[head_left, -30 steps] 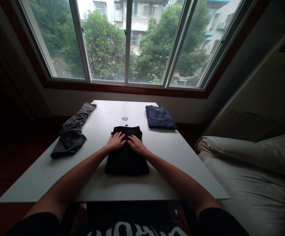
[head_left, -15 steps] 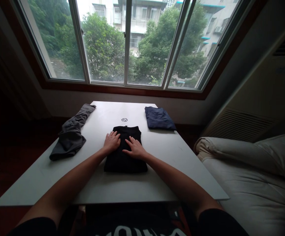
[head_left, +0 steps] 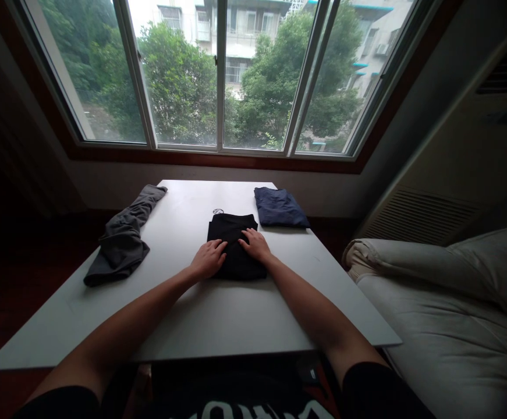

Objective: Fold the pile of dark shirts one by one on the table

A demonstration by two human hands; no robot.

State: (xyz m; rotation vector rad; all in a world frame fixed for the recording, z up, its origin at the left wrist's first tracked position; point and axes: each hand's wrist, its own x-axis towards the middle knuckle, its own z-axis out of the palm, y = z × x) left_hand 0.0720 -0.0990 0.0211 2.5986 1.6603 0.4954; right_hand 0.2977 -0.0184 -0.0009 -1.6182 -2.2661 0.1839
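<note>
A folded black garment lies flat on the white table, a little right of its middle. My left hand rests on the garment's left side with its fingers spread. On the garment's right side lies my right hand, its fingers also apart. A folded navy garment is at the table's back right corner. Along the left edge stretches a rumpled grey garment, with neither hand touching it.
A dark round mark shows on the table just behind the black garment. A pale padded seat stands beside the table on the right. Beyond the table's far edge are a wall and a wide window.
Both my hands and the black garment have moved away from me and slightly to the right. The garment now partly reaches the round mark. The camera view has shifted slightly.
</note>
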